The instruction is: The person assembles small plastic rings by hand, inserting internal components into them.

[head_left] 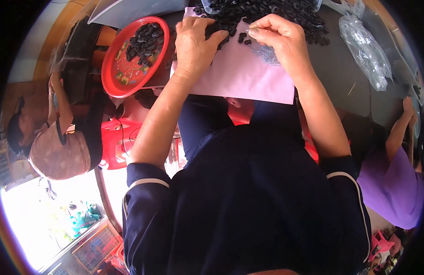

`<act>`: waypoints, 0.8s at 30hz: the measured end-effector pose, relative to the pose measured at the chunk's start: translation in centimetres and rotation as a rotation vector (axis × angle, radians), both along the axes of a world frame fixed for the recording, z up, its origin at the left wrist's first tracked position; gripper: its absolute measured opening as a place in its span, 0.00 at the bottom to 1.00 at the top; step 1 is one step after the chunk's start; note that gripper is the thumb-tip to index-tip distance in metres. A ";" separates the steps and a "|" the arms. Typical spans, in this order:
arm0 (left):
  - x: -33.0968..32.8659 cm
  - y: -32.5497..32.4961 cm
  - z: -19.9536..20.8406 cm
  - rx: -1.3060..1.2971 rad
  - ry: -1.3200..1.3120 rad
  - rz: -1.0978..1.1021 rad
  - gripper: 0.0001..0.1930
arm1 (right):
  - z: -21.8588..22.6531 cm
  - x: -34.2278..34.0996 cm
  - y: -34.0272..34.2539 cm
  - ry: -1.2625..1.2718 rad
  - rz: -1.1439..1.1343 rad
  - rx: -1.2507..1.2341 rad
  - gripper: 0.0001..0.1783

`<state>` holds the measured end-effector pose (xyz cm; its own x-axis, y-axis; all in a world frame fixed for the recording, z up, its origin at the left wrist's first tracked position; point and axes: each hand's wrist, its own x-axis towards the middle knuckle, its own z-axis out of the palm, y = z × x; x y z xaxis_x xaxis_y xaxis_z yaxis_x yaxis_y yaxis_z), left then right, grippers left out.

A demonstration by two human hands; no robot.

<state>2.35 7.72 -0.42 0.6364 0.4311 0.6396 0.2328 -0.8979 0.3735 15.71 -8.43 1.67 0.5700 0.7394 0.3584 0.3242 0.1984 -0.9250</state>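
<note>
My left hand (193, 43) reaches over a heap of small black plastic parts (230, 30), its thumb and fingers apart among them. To its right, the thumb and forefinger of my right hand (281, 40) are pinched together above the pink cloth (248, 82). What sits in that pinch is too small to name. Just under the right hand lies a patch of tiny clear pieces (266, 55). Between the hands, a few loose black parts (244, 38) rest on the cloth.
A red plastic tray (107, 73) holding more black parts stands at the left. At the back is a clear bin (206, 6) with black parts. A clear plastic bag (365, 50) lies on the dark table (324, 64) at right. Other people sit on both sides.
</note>
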 end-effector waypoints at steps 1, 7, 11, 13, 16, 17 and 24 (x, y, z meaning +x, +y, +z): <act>0.2 -0.1 0.2 -0.001 -0.003 -0.005 0.19 | 0.1 0.1 -0.1 0.022 0.002 -0.012 0.06; 2.0 -0.7 2.4 0.275 0.140 -0.124 0.12 | 0.5 0.0 -0.3 0.089 -0.034 0.002 0.05; 3.1 -0.1 2.0 0.353 0.316 -0.081 0.12 | 0.4 0.1 -0.4 0.123 -0.032 0.018 0.05; 3.3 0.2 1.9 0.412 0.310 -0.118 0.11 | 0.5 0.2 -0.5 0.117 -0.034 0.028 0.06; 3.5 -0.2 1.3 0.532 0.286 -0.115 0.08 | 0.7 0.2 -0.6 0.122 -0.032 0.046 0.05; 3.5 -0.2 1.2 0.533 0.287 -0.114 0.08 | 0.7 0.1 -0.6 0.132 -0.028 0.054 0.05; 3.1 -0.3 1.6 0.234 0.128 -0.187 0.07 | 0.5 0.4 -0.5 0.094 -0.065 0.016 0.05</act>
